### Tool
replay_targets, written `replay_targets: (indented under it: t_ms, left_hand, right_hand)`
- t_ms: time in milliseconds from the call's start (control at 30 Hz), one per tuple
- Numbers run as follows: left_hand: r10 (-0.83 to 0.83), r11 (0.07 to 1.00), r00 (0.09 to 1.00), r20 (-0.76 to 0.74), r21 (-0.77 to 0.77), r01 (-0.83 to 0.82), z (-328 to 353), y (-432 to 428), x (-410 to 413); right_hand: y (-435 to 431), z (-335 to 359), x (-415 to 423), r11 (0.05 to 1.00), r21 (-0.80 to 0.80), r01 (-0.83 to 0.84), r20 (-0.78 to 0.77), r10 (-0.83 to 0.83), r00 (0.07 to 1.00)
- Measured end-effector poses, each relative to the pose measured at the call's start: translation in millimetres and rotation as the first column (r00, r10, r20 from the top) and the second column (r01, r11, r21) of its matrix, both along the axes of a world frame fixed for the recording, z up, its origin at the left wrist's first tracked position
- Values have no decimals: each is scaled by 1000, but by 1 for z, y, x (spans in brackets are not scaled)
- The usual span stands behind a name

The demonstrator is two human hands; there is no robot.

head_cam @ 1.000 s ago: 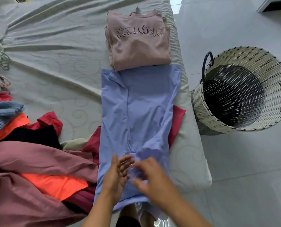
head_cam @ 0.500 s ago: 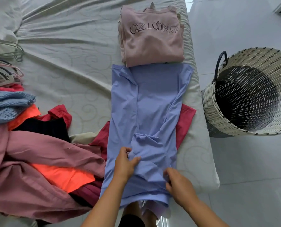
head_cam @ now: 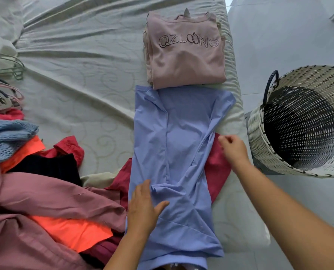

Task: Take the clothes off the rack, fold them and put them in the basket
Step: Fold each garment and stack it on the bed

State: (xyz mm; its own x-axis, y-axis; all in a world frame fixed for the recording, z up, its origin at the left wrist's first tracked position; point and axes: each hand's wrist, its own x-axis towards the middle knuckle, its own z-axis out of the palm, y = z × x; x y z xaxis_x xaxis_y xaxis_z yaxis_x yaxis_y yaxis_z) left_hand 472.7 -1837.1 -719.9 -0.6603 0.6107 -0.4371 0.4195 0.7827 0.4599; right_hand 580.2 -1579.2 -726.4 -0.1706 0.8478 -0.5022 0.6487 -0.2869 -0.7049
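Note:
A light blue garment [head_cam: 181,145] lies lengthwise on the bed, folded into a long narrow strip. My left hand [head_cam: 143,209] rests flat on its near left part, fingers spread. My right hand [head_cam: 233,148] hovers at the strip's right edge, fingers loosely curled, holding nothing. A folded pink top [head_cam: 185,51] with lettering sits at the strip's far end, on top of a small stack. The white woven basket [head_cam: 263,145] with a dark handle stands on the floor to the right of the bed, tilted toward me, nothing visible inside.
A heap of unfolded clothes [head_cam: 35,201] in pink, orange, black, red and light blue knit covers the bed's left near side. Several hangers [head_cam: 4,88] lie at the far left. A red garment [head_cam: 217,168] lies under the blue strip. Grey tiled floor [head_cam: 279,36] is on the right.
My right hand let go of the strip's near end and moved up and right to its right edge. My left hand flattened on the near left part.

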Motion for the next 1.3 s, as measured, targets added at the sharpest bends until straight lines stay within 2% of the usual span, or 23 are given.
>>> replay_targets:
  t_ms: [133, 200, 267, 333, 400, 467, 533, 567, 600, 633, 667, 700, 767, 867, 933, 1000, 1067, 1133, 1200, 1233, 1300]
  left_hand:
    - [-230, 971, 973, -11, -65, 229, -12, 30, -16]
    - [-249, 968, 969, 5, -20, 249, -19, 34, -23]
    - [-184, 981, 964, 194, 100, 167, -18, 34, -28]
    - [-154, 975, 899, 409, 210, 72, -12, 26, -30]
    - [-95, 966, 840, 534, 252, -51, -4, 17, -31]
    - [36, 942, 815, 578, 253, -222, -1, 6, -33]
    - [167, 913, 766, 620, 197, -358, -6, -3, -37]
    - [201, 912, 762, 616, 166, -375, -9, -7, -38]
    - [231, 914, 758, 610, 131, -385, -14, -11, -39]
    - [273, 914, 751, 601, 82, -398, -19, -14, -39]
    - [305, 911, 740, 599, 42, -410, -21, -15, -40]
    - [327, 910, 729, 601, 9, -415, -23, -16, -40]
    - [324, 915, 721, 613, -9, -404, -26, -19, -38]
    - [254, 957, 761, 598, -43, -286, -26, -17, -32]
    - [209, 972, 791, 575, -31, -234, -20, -15, -29]
    - [247, 950, 786, 566, 18, -312, -15, -14, -28]
    - [295, 925, 772, 563, 35, -379, -11, -13, -28]
    - [236, 961, 803, 547, -8, -277, -8, -14, -25]
    - [98, 995, 893, 440, -75, -72, -7, -16, -19]
    - [70, 995, 924, 377, -95, -36, -6, -18, -17]
    - [119, 992, 950, 290, -80, -100, -3, -22, -17]
  right_hand:
    - [61, -19, -36, 979, -38, 202, -65, -205, 977]
    - [83, -27, -52, 954, -77, 289, -104, -296, 950]
    - [95, -32, -63, 922, -94, 375, -135, -385, 913]
    - [99, -23, -70, 926, 4, 378, -149, -374, 916]
    - [96, -8, -82, 953, 129, 274, -203, -245, 948]
    - [83, 3, -105, 972, 180, 151, -244, -105, 964]
    - [68, 3, -134, 999, 53, -2, -296, 18, 955]
    - [60, 0, -146, 993, -35, -109, -311, 93, 946]
    - [54, -3, -156, 970, -79, -229, -242, 204, 948]
    - [49, -7, -162, 942, -31, -334, -94, 330, 939]
    - [46, -10, -161, 911, 60, -407, 68, 403, 913]
    - [42, -12, -157, 881, 184, -436, 170, 408, 897]
    - [35, -16, -141, 795, 366, -484, 204, 438, 875]
    - [25, -22, -108, 696, 328, -639, 287, 571, 769]
    - [13, -19, -85, 726, 370, -579, 232, 532, 815]
    - [-11, -8, -62, 852, 377, -365, 81, 362, 929]
    - [-43, 1, -32, 935, 293, -201, 8, 208, 978]
    - [-78, -2, 2, 968, 224, -109, 3, 112, 994]
    - [-112, -9, 31, 996, 76, -43, -44, 47, 998]
    - [-129, -13, 43, 999, -18, -27, -43, 26, 999]
    - [-161, -18, 64, 993, -112, -48, 22, 51, 998]
